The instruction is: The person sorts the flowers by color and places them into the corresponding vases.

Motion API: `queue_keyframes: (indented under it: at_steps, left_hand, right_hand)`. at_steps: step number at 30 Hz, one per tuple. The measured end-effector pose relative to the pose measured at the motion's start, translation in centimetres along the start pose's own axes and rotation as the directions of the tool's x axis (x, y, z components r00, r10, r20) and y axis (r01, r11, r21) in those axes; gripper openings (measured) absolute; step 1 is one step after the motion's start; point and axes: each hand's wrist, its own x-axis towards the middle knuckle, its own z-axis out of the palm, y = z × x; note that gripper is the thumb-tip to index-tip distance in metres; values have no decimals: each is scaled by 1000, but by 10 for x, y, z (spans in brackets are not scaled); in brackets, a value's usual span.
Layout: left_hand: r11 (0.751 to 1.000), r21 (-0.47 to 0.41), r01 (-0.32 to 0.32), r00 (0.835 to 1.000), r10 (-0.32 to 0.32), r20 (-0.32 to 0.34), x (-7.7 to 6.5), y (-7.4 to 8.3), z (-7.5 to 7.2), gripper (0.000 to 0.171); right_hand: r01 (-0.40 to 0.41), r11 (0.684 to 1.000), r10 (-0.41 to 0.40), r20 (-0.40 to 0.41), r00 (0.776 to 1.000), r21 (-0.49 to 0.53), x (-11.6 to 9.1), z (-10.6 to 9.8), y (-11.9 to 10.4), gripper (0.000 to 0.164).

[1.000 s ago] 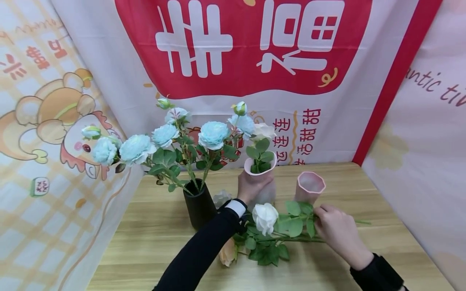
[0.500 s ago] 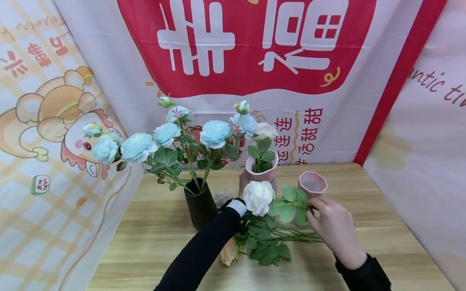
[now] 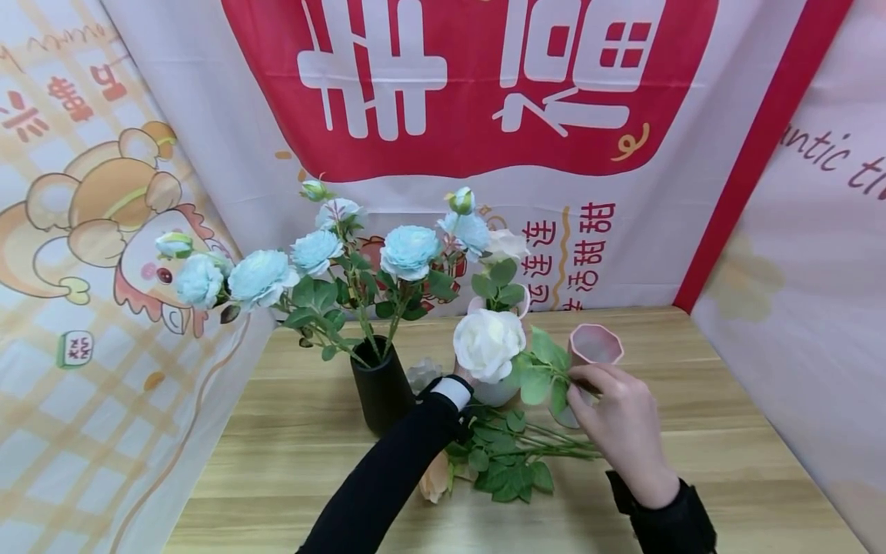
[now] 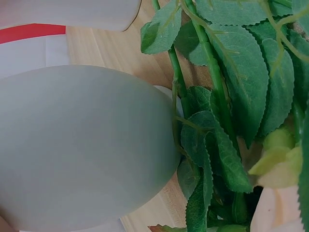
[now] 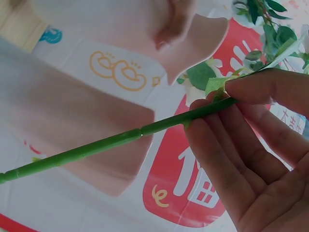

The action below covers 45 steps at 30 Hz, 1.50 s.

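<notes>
My right hand (image 3: 619, 423) pinches the green stem (image 5: 106, 143) of a white rose (image 3: 490, 345) between thumb and fingers. The bloom points left, in front of the pale pink-and-white vase (image 3: 497, 394). That vase holds another white rose (image 3: 505, 245) with green leaves. My left hand (image 5: 175, 23) grips the vase's side; in the head view the bloom mostly hides this hand. The vase body fills the left of the left wrist view. Just beyond my right hand stands a smaller pink vase (image 3: 595, 344) with an angular rim.
A black vase (image 3: 381, 388) with light blue flowers (image 3: 410, 252) stands left of my left wrist. Leafy stems (image 3: 501, 469) and a peach flower (image 3: 434, 478) lie on the wooden table (image 3: 277, 462) in front. Printed cloth (image 3: 768, 308) borders the table.
My right hand has lifted the white rose off the leafy stems and moved left, bringing the bloom up in front of the held vase. My left hand has stayed at the vase.
</notes>
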Motion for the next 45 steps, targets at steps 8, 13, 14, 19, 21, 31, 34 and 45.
queue_keyframes:
  at_steps: [8,13,14,19,21,31,34,45]
  left_hand:
    - [640,737,216,918,124,-377,7,109,82,65]
    - [641,696,323,881,64,-469,12,135,111,74]
    - [639,693,334,877,59,-477,12,135,111,75]
    - [617,707,346,873,65,-484,13,128,106,75]
    - [622,710,332,876,76,-476,13,126,104,77]
    - [650,698,300,879,95,-467,12,126,103,79]
    - [658,692,297,881,90,-464,12,126,102,80]
    - [631,702,329,875,76,-478,11,126,101,79]
  right_hand:
    - [-13,975,19,-25,1000,223,9,3,-4,20]
    - [-26,931,43,-40,998,364,14,-1,-2,28]
    - [-34,923,54,-43,998,384,15,-1,-1,28]
    - [-70,905,110,-71,991,419,19,-2,1,29]
    - [-81,904,127,-81,989,419,20,-1,1,30]
    - [-217,824,265,-17,964,524,23,-9,0,29]
    - [-259,782,326,-18,945,566,25,-12,0,26]
    - [-238,691,430,-124,894,683,33,-14,7,21]
